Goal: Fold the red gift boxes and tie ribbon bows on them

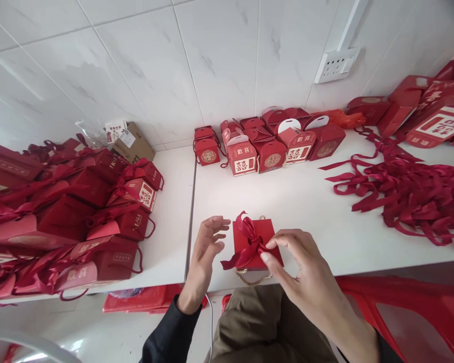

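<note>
A small red gift box (265, 228) sits at the front edge of the white table, a twisted gold cord handle (251, 280) hanging from its near side. Across its top lies a dark red satin ribbon (245, 254), tied in a bow with a loop toward the wall and a tail to the left. My right hand (302, 259) pinches the ribbon's right part between thumb and index finger. Just left of the box, my left hand (208, 242) hovers with fingers apart and bent, touching nothing.
Finished-looking red boxes with bows (94, 217) crowd the table's left side. Several open-topped red boxes (272, 151) stand by the tiled wall. A heap of loose red ribbons (416, 191) lies at right, larger red boxes (435, 116) behind it. A red plastic stool (408, 307) is at lower right.
</note>
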Action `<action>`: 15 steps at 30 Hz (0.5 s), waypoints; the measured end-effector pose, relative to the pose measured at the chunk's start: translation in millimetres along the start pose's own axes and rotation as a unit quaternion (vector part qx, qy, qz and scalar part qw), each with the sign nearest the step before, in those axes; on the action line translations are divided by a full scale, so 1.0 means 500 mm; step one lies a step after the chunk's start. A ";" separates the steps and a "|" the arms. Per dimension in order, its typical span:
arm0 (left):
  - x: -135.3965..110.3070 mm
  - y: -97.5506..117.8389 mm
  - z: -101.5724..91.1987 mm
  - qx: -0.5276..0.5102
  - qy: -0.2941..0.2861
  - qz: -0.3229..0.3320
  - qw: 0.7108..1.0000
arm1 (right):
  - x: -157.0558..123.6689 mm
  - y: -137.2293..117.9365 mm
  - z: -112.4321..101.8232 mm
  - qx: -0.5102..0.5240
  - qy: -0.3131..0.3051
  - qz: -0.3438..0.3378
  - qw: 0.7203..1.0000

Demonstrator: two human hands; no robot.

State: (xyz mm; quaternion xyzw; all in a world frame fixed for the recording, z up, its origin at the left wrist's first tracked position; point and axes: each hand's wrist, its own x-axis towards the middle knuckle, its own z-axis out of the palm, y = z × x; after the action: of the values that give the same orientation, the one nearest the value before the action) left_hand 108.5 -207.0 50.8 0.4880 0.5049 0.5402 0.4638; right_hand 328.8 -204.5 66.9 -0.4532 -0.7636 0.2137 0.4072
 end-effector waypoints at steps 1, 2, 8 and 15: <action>-0.011 -0.002 -0.006 0.005 -0.034 0.010 0.999 | 0.001 0.001 0.001 0.000 0.000 0.002 1.000; -0.022 -0.003 -0.010 0.016 -0.068 0.017 0.997 | 0.003 0.002 0.000 0.003 0.001 0.008 1.000; -0.062 -0.003 -0.006 0.140 -0.147 0.046 0.978 | 0.002 -0.002 -0.012 0.016 0.011 0.070 0.997; -0.051 -0.026 0.008 0.169 -0.158 0.024 0.973 | -0.006 -0.007 -0.018 0.023 -0.036 0.096 0.994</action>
State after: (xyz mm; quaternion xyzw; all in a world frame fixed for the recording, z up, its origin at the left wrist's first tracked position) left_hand 115.1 -231.1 36.3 0.6502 0.4977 0.3740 0.4355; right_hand 334.9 -209.2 73.5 -0.5069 -0.7255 0.2856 0.3676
